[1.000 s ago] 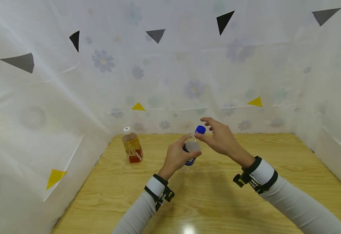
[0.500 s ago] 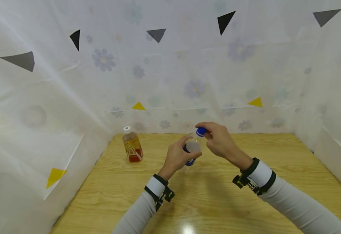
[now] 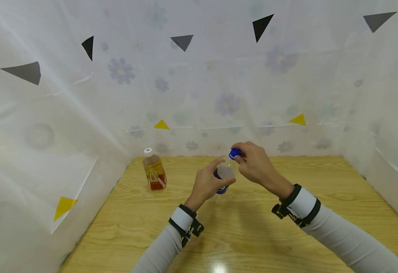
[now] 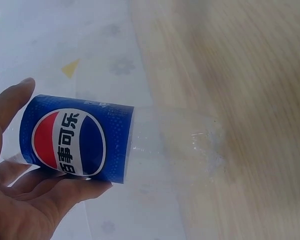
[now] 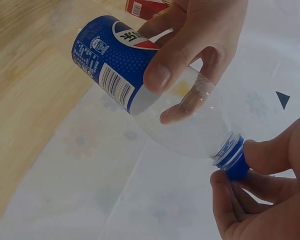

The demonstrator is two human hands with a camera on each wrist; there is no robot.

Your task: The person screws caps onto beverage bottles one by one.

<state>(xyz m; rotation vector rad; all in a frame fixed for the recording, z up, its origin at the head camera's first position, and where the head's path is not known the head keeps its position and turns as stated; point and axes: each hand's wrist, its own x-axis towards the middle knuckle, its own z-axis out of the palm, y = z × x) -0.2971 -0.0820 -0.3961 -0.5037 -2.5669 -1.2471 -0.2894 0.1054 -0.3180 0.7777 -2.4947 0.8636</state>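
Two hands work on one clear plastic Pepsi bottle (image 3: 223,176), which is held in the air above the wooden table (image 3: 253,235), tilted, with its neck pointing up and away from the person. The left hand (image 3: 207,183) grips the bottle around its middle: in the right wrist view the thumb (image 5: 172,62) is curled over the edge of the blue label (image 5: 107,57) and the other fingers wrap the clear shoulder behind it. In the left wrist view the label (image 4: 75,142) lies against the palm and the clear lower body extends away toward the table; the bottle looks empty.

The right hand (image 3: 255,163) pinches the blue cap (image 3: 235,153) at the bottle's neck. In the right wrist view the cap (image 5: 233,160) sits on the neck with the thumb below it and a fingertip (image 5: 270,152) pressed against its side, so this hand is closed in a pinch on the cap. Whether the cap is fully screwed down cannot be determined.

Both forearms wear pale sleeves and wrist-mounted straps. A second bottle (image 3: 154,170), holding amber liquid and fitted with a white cap, stands upright on the table near the left rear corner, well apart from both hands. White floral sheeting (image 3: 199,87) with grey, black and yellow triangles encloses the table on three sides.
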